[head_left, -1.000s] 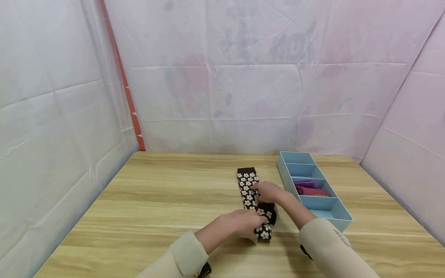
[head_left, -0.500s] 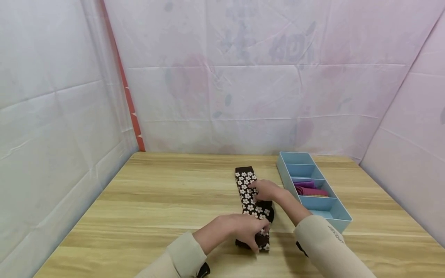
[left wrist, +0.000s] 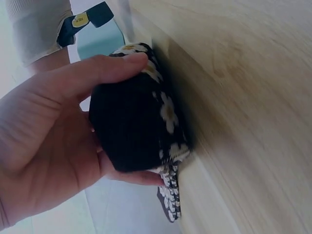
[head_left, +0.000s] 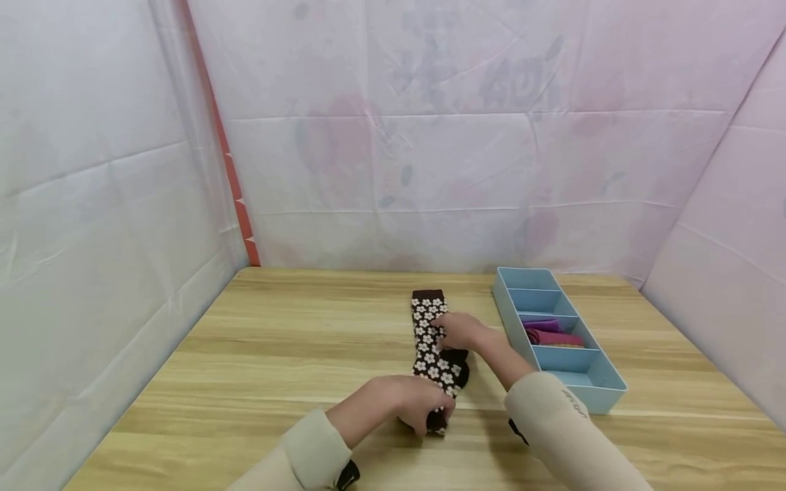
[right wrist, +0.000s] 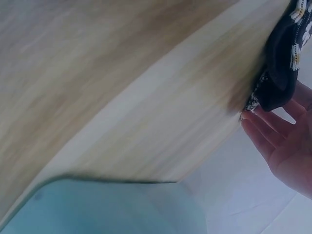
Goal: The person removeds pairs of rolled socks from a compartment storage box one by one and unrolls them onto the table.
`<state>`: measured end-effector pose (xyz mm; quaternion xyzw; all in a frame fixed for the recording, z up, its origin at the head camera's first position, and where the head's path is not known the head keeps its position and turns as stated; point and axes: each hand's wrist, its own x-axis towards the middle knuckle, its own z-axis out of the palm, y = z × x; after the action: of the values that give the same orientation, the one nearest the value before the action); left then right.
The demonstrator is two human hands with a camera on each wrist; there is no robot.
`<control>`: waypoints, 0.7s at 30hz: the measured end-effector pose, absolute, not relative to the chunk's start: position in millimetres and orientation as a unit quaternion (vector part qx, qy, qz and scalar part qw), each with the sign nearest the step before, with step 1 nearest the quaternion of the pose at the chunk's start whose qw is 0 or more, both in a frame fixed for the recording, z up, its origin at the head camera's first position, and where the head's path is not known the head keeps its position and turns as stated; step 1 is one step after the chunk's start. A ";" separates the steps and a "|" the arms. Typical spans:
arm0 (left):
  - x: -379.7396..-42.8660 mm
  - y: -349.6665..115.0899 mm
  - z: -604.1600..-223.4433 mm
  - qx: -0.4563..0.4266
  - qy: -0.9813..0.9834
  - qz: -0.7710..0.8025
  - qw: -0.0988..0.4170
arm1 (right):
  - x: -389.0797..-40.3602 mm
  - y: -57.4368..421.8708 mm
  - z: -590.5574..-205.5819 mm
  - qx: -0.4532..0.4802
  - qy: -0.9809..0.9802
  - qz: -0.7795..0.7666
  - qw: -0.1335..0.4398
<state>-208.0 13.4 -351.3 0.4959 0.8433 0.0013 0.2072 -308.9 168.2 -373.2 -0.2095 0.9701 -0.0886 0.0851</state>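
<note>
A pair of dark socks with white flowers (head_left: 428, 334) lies lengthwise on the wooden table, cuffs toward the back wall. At its near end, my left hand (head_left: 417, 402) grips a folded dark part. In the left wrist view, the thumb of that hand (left wrist: 53, 122) lies over the folded sock fabric (left wrist: 129, 126), with fingers on the other side. Farther up, my right hand (head_left: 462, 332) rests on the middle of the socks from the right. The right wrist view shows fairly straight fingers of this hand (right wrist: 287, 141) touching the edge by a dark heel (right wrist: 278, 92).
A light blue divided box (head_left: 505, 310) stands right of the socks, close to my right forearm. One compartment holds a purple roll (head_left: 545, 325) and a dark pink roll (head_left: 555, 339). Pale cloth walls (head_left: 430, 170) enclose the table (head_left: 307, 327) at back and sides.
The near end of the socks has been folded over, and my left hand now grips that fold. Both hands and the socks have shifted slightly left.
</note>
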 end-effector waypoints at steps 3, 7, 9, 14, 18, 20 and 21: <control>-206.4 9.2 -349.5 0.481 0.853 -0.007 0.203 | -312.9 163.4 -375.0 -0.209 0.970 -0.090 0.086; -205.6 4.8 -348.0 0.468 0.861 -0.008 0.199 | -316.6 157.3 -376.8 -0.206 0.971 -0.086 0.090; -206.4 3.7 -349.3 0.463 0.864 -0.001 0.198 | -318.1 155.1 -377.6 -0.203 0.971 -0.085 0.095; -209.2 1.4 -354.0 0.452 0.875 0.035 0.171 | -320.0 153.8 -377.7 -0.206 0.969 -0.094 0.100; -208.4 -1.6 -356.1 0.439 0.886 0.051 0.142 | -319.4 155.7 -376.4 -0.214 0.965 -0.121 0.094; -206.3 -3.4 -357.2 0.430 0.892 0.050 0.132 | -319.1 157.0 -376.2 -0.219 0.962 -0.132 0.093; -205.1 -4.3 -357.8 0.425 0.895 0.049 0.129 | -319.0 157.5 -376.2 -0.223 0.961 -0.134 0.094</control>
<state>-205.1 -4.3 -357.8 0.4251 0.8946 0.0489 0.1289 -319.0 157.5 -376.2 -0.2226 0.9611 -0.1337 0.0941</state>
